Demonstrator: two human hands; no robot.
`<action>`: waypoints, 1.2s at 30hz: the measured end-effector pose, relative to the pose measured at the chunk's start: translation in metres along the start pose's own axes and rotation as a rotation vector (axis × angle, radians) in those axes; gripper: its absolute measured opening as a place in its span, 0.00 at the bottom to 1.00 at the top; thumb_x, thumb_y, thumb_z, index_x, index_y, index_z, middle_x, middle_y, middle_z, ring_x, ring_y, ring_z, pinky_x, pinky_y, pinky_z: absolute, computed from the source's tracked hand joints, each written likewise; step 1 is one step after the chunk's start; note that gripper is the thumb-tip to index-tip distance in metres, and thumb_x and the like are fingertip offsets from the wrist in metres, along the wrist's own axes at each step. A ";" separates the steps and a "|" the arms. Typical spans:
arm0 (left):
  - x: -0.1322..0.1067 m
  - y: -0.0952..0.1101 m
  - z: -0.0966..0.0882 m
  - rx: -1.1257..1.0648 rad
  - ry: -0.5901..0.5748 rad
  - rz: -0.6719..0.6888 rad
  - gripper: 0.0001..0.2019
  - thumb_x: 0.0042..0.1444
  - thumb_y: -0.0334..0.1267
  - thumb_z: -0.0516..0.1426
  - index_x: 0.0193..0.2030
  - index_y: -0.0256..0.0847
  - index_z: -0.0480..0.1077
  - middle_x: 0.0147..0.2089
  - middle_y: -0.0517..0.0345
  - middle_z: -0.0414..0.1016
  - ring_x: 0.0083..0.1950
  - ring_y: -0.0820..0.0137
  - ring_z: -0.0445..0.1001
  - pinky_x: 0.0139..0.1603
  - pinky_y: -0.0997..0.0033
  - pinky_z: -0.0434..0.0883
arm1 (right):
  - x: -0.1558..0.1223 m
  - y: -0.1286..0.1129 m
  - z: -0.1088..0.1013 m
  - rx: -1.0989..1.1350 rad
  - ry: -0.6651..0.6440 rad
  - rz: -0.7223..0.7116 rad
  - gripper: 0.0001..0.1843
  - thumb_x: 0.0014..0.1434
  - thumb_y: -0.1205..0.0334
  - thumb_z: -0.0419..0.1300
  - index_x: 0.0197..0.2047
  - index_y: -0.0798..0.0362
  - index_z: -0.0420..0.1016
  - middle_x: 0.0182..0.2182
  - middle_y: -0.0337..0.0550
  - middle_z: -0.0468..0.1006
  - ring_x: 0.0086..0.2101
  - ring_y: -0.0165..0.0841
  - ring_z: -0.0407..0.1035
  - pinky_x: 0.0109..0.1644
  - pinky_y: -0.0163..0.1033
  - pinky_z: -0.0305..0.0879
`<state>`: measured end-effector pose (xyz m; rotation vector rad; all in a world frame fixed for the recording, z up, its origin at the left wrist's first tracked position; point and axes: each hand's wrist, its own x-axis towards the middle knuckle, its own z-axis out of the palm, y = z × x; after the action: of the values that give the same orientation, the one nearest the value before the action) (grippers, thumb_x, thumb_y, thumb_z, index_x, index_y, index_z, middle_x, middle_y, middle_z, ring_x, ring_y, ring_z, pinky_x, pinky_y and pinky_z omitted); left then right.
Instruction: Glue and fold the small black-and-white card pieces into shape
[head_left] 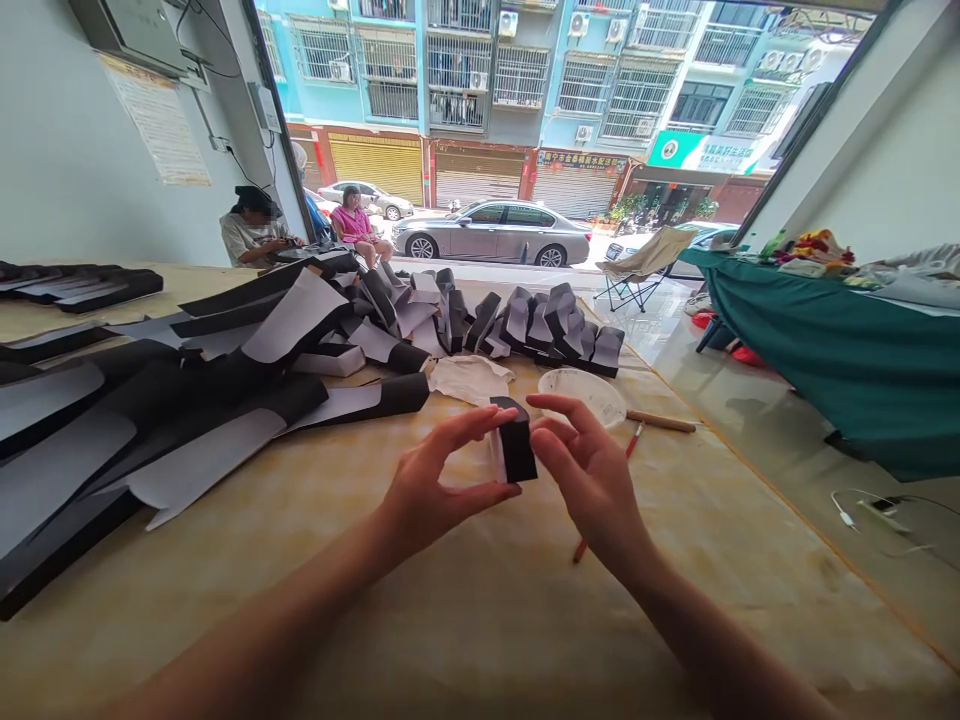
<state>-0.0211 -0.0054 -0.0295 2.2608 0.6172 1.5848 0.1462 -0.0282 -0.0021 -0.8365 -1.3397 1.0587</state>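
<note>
Between my hands is a small folded black card piece (514,441) with a white edge showing on its left side. My left hand (442,476) pinches it from the left with thumb and fingers. The curled fingertips of my right hand (583,465) press against its right side and top. Below my right hand lies a red-handled brush (580,550), its middle hidden by the hand. Beyond my hands, a white crumpled cloth (469,380) lies against a row of similar black-and-white folded pieces (517,325). Long black strips with white backing (150,440) are heaped to my left.
The pale yellow mottled table (720,600) holds a white round dish (581,395) and a wooden-handled tool (660,421). A seated co-worker (251,228) works at the far end. A green-covered table (810,350) stands at right, beyond a tiled floor.
</note>
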 end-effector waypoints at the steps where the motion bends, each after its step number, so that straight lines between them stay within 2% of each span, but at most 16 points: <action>1: 0.000 0.000 0.000 -0.001 0.002 -0.001 0.38 0.44 0.35 0.67 0.61 0.47 0.57 0.55 0.47 0.73 0.56 0.60 0.73 0.54 0.59 0.74 | 0.000 0.000 0.001 -0.010 -0.012 -0.012 0.17 0.55 0.56 0.62 0.48 0.47 0.66 0.27 0.35 0.74 0.30 0.30 0.69 0.32 0.34 0.64; 4: 0.000 0.001 0.000 0.008 -0.024 0.000 0.36 0.45 0.35 0.66 0.61 0.47 0.58 0.55 0.49 0.73 0.56 0.62 0.73 0.55 0.61 0.74 | 0.000 0.000 0.002 -0.048 0.010 -0.036 0.18 0.53 0.59 0.64 0.46 0.48 0.67 0.24 0.32 0.71 0.27 0.28 0.67 0.30 0.33 0.62; 6: 0.000 0.002 0.000 0.033 -0.045 0.001 0.36 0.45 0.36 0.66 0.61 0.47 0.59 0.55 0.49 0.73 0.55 0.62 0.73 0.54 0.62 0.74 | 0.000 0.001 0.001 -0.065 0.057 -0.023 0.13 0.57 0.57 0.60 0.45 0.48 0.68 0.21 0.32 0.69 0.25 0.28 0.66 0.29 0.33 0.62; 8: 0.001 0.001 -0.001 0.058 -0.039 0.003 0.35 0.45 0.36 0.67 0.60 0.46 0.59 0.54 0.49 0.74 0.54 0.62 0.73 0.53 0.62 0.74 | 0.001 0.003 0.000 -0.045 0.109 -0.016 0.11 0.61 0.55 0.55 0.45 0.49 0.70 0.21 0.33 0.71 0.27 0.28 0.68 0.34 0.35 0.65; 12: 0.005 -0.004 -0.006 0.112 0.035 -0.010 0.32 0.44 0.39 0.67 0.57 0.44 0.62 0.51 0.48 0.73 0.52 0.62 0.72 0.45 0.64 0.75 | 0.006 0.005 -0.004 0.043 0.160 -0.043 0.11 0.62 0.55 0.53 0.44 0.49 0.70 0.27 0.37 0.75 0.32 0.30 0.71 0.44 0.41 0.66; 16: 0.011 -0.004 -0.015 0.271 0.141 -0.035 0.37 0.41 0.43 0.68 0.58 0.44 0.61 0.46 0.52 0.69 0.42 0.68 0.70 0.34 0.72 0.73 | 0.011 0.009 -0.006 0.028 0.179 -0.038 0.09 0.60 0.55 0.56 0.41 0.51 0.69 0.28 0.37 0.73 0.30 0.30 0.70 0.40 0.40 0.68; 18: 0.015 -0.002 -0.020 0.354 0.141 -0.084 0.34 0.41 0.43 0.68 0.57 0.45 0.64 0.41 0.55 0.65 0.38 0.72 0.67 0.30 0.75 0.71 | 0.013 0.014 -0.006 -0.022 0.175 -0.050 0.09 0.61 0.56 0.55 0.40 0.51 0.69 0.28 0.37 0.72 0.29 0.29 0.69 0.38 0.39 0.68; 21: 0.023 0.002 -0.029 0.383 0.161 -0.208 0.21 0.43 0.42 0.66 0.45 0.43 0.71 0.41 0.57 0.62 0.35 0.75 0.67 0.26 0.79 0.69 | 0.015 0.026 -0.006 -0.194 0.146 -0.142 0.07 0.62 0.58 0.52 0.41 0.51 0.67 0.28 0.39 0.73 0.30 0.30 0.70 0.37 0.39 0.69; 23: 0.029 0.002 -0.037 0.370 0.253 -0.305 0.16 0.44 0.43 0.65 0.39 0.41 0.70 0.44 0.55 0.62 0.37 0.74 0.68 0.25 0.80 0.69 | 0.016 0.034 -0.007 -0.380 0.091 -0.287 0.06 0.63 0.61 0.51 0.40 0.52 0.67 0.29 0.40 0.73 0.30 0.31 0.70 0.37 0.38 0.68; 26: 0.041 0.001 -0.053 0.310 0.454 -0.442 0.20 0.44 0.47 0.64 0.40 0.40 0.65 0.47 0.53 0.65 0.42 0.70 0.71 0.29 0.78 0.71 | 0.018 0.043 -0.007 -0.606 -0.048 -0.494 0.06 0.61 0.66 0.50 0.39 0.52 0.68 0.30 0.43 0.74 0.30 0.32 0.70 0.35 0.37 0.66; 28: 0.049 0.003 -0.064 0.317 0.503 -0.521 0.22 0.43 0.49 0.64 0.40 0.40 0.64 0.47 0.53 0.67 0.41 0.69 0.72 0.32 0.75 0.72 | 0.019 0.047 -0.005 -0.705 -0.158 -0.507 0.08 0.61 0.68 0.49 0.39 0.53 0.68 0.31 0.45 0.75 0.30 0.32 0.70 0.34 0.36 0.66; 30: 0.059 0.003 -0.070 0.404 0.401 -0.594 0.23 0.43 0.52 0.63 0.40 0.41 0.64 0.46 0.54 0.69 0.37 0.70 0.72 0.31 0.73 0.71 | 0.019 0.049 -0.002 -0.777 -0.261 -0.463 0.09 0.60 0.70 0.48 0.40 0.54 0.69 0.33 0.46 0.77 0.31 0.32 0.71 0.34 0.35 0.66; 32: 0.069 0.000 -0.072 0.526 0.264 -0.585 0.23 0.43 0.54 0.62 0.39 0.41 0.64 0.45 0.55 0.71 0.34 0.69 0.71 0.32 0.70 0.70 | 0.017 0.050 0.001 -0.815 -0.344 -0.439 0.11 0.59 0.71 0.49 0.40 0.54 0.70 0.34 0.46 0.78 0.32 0.32 0.72 0.36 0.34 0.66; 34: 0.082 -0.009 -0.067 0.638 0.186 -0.516 0.22 0.44 0.55 0.61 0.39 0.41 0.64 0.47 0.53 0.70 0.39 0.65 0.72 0.37 0.66 0.71 | 0.015 0.052 0.004 -0.823 -0.394 -0.437 0.11 0.57 0.72 0.50 0.39 0.53 0.72 0.35 0.45 0.79 0.33 0.32 0.73 0.36 0.33 0.66; 36: 0.098 -0.026 -0.057 0.740 0.159 -0.485 0.22 0.45 0.54 0.60 0.40 0.40 0.65 0.45 0.52 0.70 0.42 0.62 0.72 0.44 0.62 0.70 | 0.014 0.054 0.005 -0.832 -0.439 -0.426 0.12 0.56 0.72 0.51 0.39 0.53 0.73 0.35 0.44 0.79 0.33 0.32 0.74 0.36 0.32 0.66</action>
<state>-0.0502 0.0674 0.0565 2.1564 1.8855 1.4266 0.1340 0.0024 -0.0470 -0.8623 -2.2803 0.3204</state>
